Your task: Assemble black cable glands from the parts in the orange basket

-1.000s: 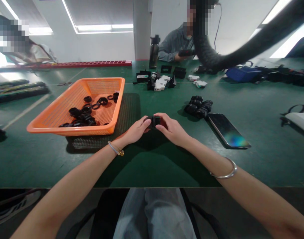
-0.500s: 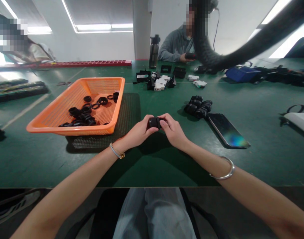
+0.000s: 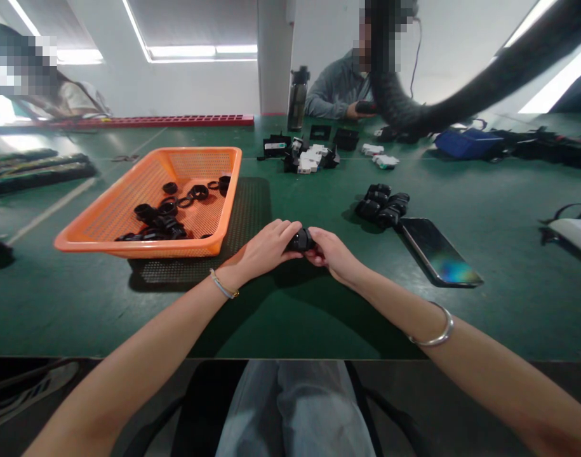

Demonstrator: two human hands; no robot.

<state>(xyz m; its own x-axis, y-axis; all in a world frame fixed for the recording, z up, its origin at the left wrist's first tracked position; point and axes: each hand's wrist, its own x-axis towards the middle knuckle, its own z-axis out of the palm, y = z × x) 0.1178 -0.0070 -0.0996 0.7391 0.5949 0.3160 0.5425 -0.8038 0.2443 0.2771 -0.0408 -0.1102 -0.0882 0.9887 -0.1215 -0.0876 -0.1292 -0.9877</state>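
Smooth green tabletop [image 3: 313, 200]; left hand [image 3: 270, 247] and right hand [image 3: 334, 254] pinching rounded black part [image 3: 301, 240]; perforated orange basket [image 3: 138, 245] at left

Black part [image 3: 301, 240]: small, rounded, slightly glossy, ends hidden
Grip: held between left hand [image 3: 269, 246] and right hand [image 3: 335, 254]
Place: near middle of the tabletop [image 3: 300, 317]

Black part [image 3: 301, 241] partly covered by left hand [image 3: 270, 247], white object [image 3: 574, 236] cut by right edge, black tube [image 3: 430, 118] blurred
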